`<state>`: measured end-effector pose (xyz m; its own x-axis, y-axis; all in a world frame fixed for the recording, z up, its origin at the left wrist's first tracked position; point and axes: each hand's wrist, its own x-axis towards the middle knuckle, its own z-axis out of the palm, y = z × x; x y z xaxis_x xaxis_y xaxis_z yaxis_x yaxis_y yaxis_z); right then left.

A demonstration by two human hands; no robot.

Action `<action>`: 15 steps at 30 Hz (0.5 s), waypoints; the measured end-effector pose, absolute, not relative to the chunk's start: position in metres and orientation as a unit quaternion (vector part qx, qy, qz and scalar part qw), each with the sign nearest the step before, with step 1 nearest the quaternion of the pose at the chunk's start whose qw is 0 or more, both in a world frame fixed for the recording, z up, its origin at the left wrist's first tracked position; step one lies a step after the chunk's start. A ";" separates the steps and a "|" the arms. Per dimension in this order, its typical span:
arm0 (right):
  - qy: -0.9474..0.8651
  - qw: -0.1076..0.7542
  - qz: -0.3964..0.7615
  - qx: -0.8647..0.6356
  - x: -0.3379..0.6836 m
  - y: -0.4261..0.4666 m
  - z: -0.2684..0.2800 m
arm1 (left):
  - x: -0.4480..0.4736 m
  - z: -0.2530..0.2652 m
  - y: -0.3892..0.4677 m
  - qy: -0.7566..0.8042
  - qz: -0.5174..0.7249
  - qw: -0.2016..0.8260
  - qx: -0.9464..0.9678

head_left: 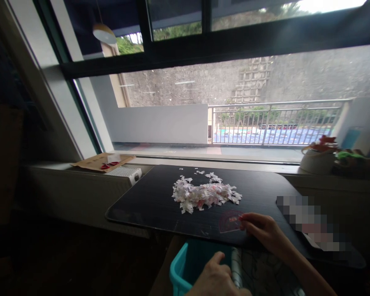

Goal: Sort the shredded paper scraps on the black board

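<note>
My right hand (262, 228) pinches a clear, pink-tinted protractor (229, 223) by its right end, low over the front part of the black table (148, 205). Just beyond it lies a heap of small torn paper scraps (205, 195), mostly white with some pink pieces. Below the table's front edge is a teal bin (178, 271). My left hand (212, 276) grips the near side of this bin, thumb raised; its other fingers are partly hidden. The part of the bin I can see inside is dark.
On the ledge at left, red-handled scissors (109, 165) rest on brown cardboard (91, 161), beside a white radiator (126, 172). A white pot (317, 160) stands at right. A pixelated object (311, 224) lies on the table's right side. A large window is behind.
</note>
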<state>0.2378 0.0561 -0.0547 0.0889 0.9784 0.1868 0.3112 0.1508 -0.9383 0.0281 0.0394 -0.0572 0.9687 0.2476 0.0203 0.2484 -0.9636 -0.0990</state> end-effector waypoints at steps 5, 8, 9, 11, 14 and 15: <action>-0.589 0.471 0.374 -0.539 0.234 0.062 -0.064 | 0.003 -0.079 0.052 -0.145 -0.013 0.079 -0.986; -0.561 0.523 0.366 -0.527 0.225 0.067 -0.070 | -0.025 -0.090 0.058 -0.163 -0.060 0.099 -0.980; -0.545 0.547 0.355 -0.528 0.222 0.070 -0.072 | -0.036 -0.093 0.059 -0.177 -0.079 0.107 -0.975; -0.516 0.578 0.336 -0.535 0.217 0.078 -0.075 | -0.056 -0.100 0.059 -0.195 -0.119 0.121 -0.966; -0.502 0.596 0.293 -0.554 0.208 0.092 -0.079 | -0.077 -0.114 0.059 -0.212 -0.177 0.145 -0.950; -0.506 0.598 0.272 -0.559 0.204 0.096 -0.080 | -0.082 -0.120 0.058 -0.220 -0.191 0.154 -0.944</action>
